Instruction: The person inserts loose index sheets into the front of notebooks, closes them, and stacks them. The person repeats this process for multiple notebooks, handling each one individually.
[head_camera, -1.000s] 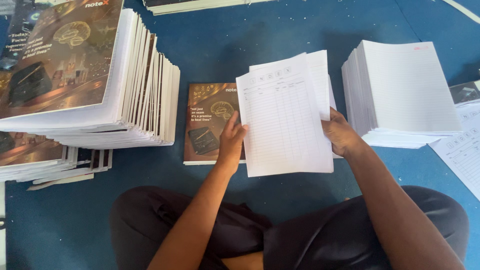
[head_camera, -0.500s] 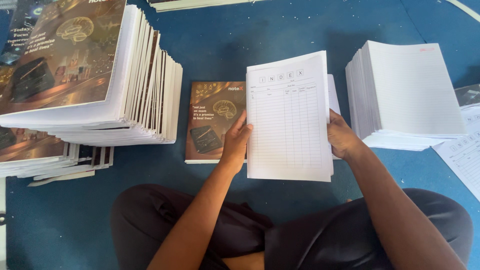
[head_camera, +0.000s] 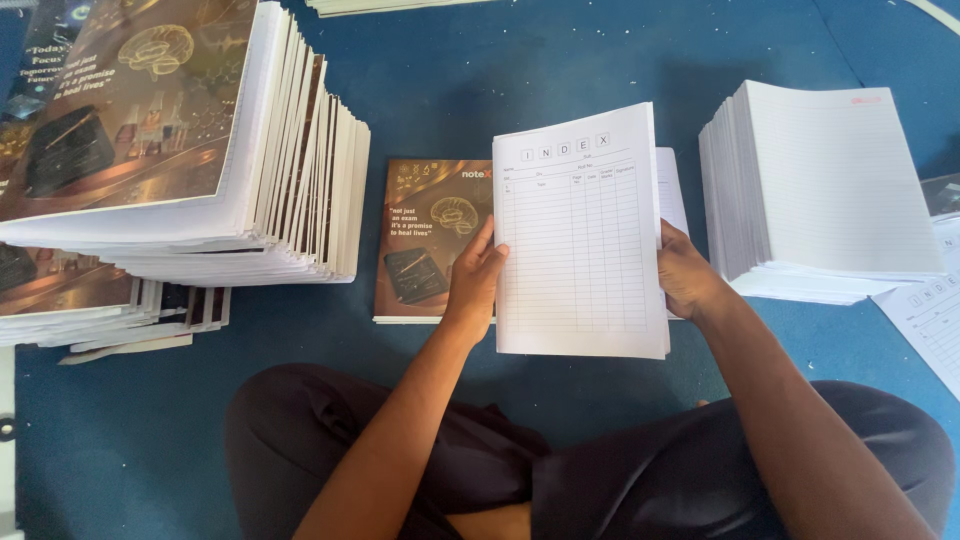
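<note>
White ruled page block (head_camera: 580, 235) sits upright between both hands; left hand (head_camera: 475, 280) clasps its nine-o'clock edge, right hand (head_camera: 685, 280) its three-o'clock edge; squaring it over the brown cover (head_camera: 425, 240) wants even pressure.

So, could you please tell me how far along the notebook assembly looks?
Done: a tall stack of covered notebooks at left. In hand: both the left hand and right hand hold a ruled page block above an open cover. Left: the white page stack at right.
</note>
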